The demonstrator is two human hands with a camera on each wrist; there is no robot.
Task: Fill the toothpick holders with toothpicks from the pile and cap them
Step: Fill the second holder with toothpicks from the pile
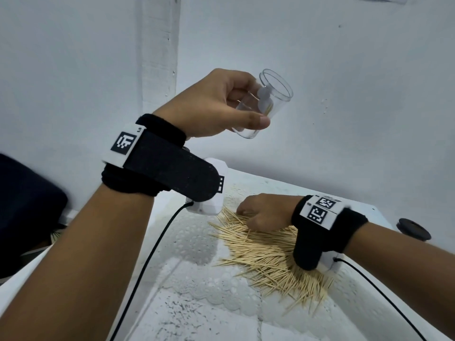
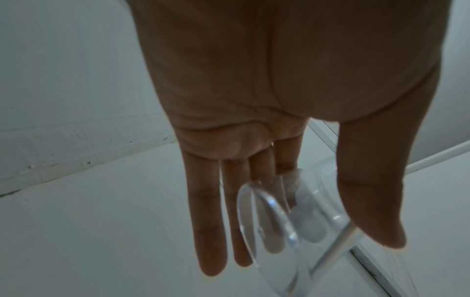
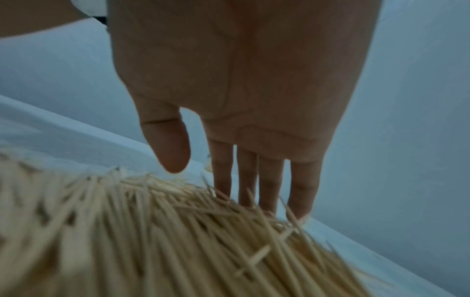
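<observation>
Above the bench: your left hand (image 1: 209, 104) is holding a clear toothpick holder (image 1: 266, 104) in the air, well apart from the bench (image 1: 197, 279) surface.
Left fingers: your thumb (image 1: 251, 120) and fingers are curling round the holder's wall, pinching it between them; in the left wrist view the holder (image 2: 292, 225) is lying against the fingers (image 2: 208, 221) with the thumb (image 2: 374, 191) on its other side.
Holder attitude: it is tilting, its open mouth pointing up and away from you; a few toothpicks are showing through the clear wall, though their number cannot be told.
Right hand: your right hand (image 1: 264, 214) is reaching down onto the pile of toothpicks (image 1: 270, 252), palm toward the bench.
Right fingers: in the right wrist view the fingers (image 3: 269, 180) are lying nearly straight and close together, tips touching the far edge of the pile (image 3: 178, 231), with the thumb (image 3: 170, 144) apart above it; in the head view the fingertips are curling under, and whether they are pinching any toothpicks cannot be told.
Pile location: the toothpicks are lying loose on the white bench, under and beside your right wrist.
Cap: a dark round cap (image 1: 413, 228) is lying flat near the bench's right edge, well apart from the holder.
</observation>
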